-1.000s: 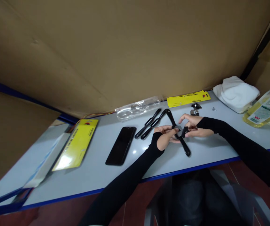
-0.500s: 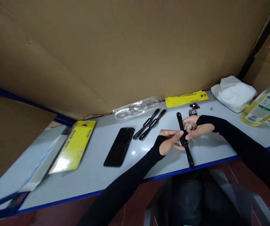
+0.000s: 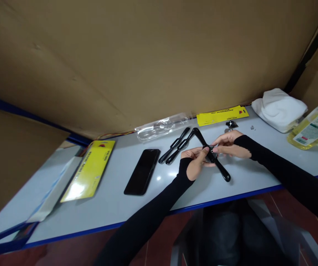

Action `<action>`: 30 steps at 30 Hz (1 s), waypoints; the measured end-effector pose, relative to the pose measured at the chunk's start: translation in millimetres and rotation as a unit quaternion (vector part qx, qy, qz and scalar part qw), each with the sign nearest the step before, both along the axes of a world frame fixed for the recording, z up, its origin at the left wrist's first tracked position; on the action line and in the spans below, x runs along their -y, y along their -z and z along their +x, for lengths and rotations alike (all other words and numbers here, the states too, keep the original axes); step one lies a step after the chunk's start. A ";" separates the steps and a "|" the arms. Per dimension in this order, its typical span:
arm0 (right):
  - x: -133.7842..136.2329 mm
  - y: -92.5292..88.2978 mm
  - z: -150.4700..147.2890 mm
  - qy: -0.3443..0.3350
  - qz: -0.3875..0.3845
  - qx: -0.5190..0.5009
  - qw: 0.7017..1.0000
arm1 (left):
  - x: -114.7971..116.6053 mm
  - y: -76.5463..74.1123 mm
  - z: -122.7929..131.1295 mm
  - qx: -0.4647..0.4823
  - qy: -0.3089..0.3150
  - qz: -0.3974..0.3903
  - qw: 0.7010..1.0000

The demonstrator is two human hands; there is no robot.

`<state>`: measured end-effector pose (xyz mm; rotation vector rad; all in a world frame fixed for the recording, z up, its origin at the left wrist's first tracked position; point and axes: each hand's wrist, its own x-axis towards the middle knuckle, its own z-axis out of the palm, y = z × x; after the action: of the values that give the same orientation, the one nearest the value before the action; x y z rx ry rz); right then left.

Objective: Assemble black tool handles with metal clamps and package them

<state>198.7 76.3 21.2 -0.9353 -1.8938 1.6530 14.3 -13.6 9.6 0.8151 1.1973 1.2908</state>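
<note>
A glossy black spokeshave (image 3: 211,157) is slanting across the person's grasp, over the pale tabletop (image 3: 247,173) near its blue front edge. Its two slim handles are swelling toward rounded ends, the nearer one showing a small hole, and a silvery spot is glinting at its middle. The far tip is overlapping the end of one of two black spokeshave frames (image 3: 180,147) in my view; whether they are touching, I cannot tell.

The left hand (image 3: 197,157) is closing firmly around the middle, thumb pressing on top and fingers wrapping beneath. The right hand (image 3: 229,145) is bending its fingers in from the other side, thumb and forefinger tips meeting the tool's middle; I cannot tell whether they are pinching some small part. Behind that hand, a dark metal piece (image 3: 231,124) is lying near yellow cards (image 3: 221,115).
</note>
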 end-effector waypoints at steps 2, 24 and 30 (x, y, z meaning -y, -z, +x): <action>0.9 0.9 -3.1 0.015 -0.002 -0.016 1.000 | 0.8 -1.4 -0.3 -0.001 -0.019 0.005 1.000; 17.8 6.9 -15.4 0.079 0.114 -0.044 0.989 | -1.3 -0.5 -2.8 0.005 -0.061 0.001 0.998; 21.2 6.3 -16.8 0.091 0.092 -0.039 0.991 | -1.0 -0.7 -1.9 0.006 -0.064 0.023 0.998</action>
<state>181.9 55.0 15.0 -0.9237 -1.8148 1.3642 12.5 -12.5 10.3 0.7734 1.2291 1.4301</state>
